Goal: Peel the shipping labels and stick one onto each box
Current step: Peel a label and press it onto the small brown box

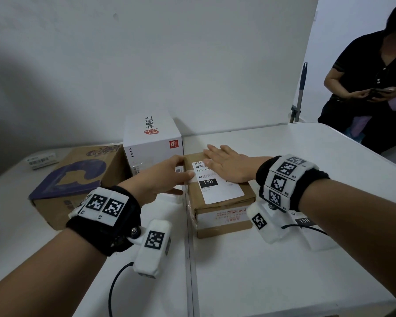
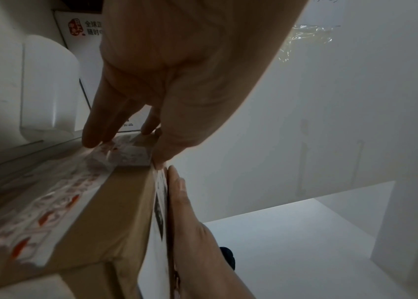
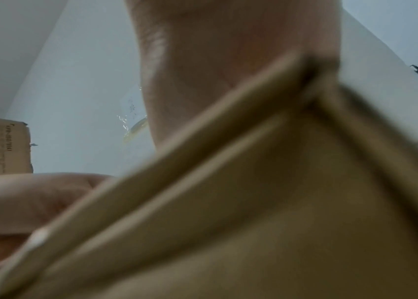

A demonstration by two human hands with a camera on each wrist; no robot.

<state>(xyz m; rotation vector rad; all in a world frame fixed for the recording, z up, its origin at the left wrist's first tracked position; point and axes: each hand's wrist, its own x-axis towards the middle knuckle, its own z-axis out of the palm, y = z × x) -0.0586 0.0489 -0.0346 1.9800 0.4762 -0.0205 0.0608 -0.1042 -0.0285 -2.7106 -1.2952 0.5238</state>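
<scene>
Both hands press a shipping label onto the small brown box.

The right hand (image 1: 229,164) lies flat, fingers straight, on the far end of the white label (image 1: 217,185) that sits on top of the small brown box (image 1: 222,216) on the white counter (image 1: 272,271). The left hand (image 1: 162,175) holds the box's left edge, fingers down its side and thumb on the label's rim. Just left stand a white box (image 1: 151,138) and a bigger brown box (image 1: 78,177). More labels (image 1: 306,221) lie beside the right wrist. A person in black (image 1: 364,88) stands at the far right.
</scene>
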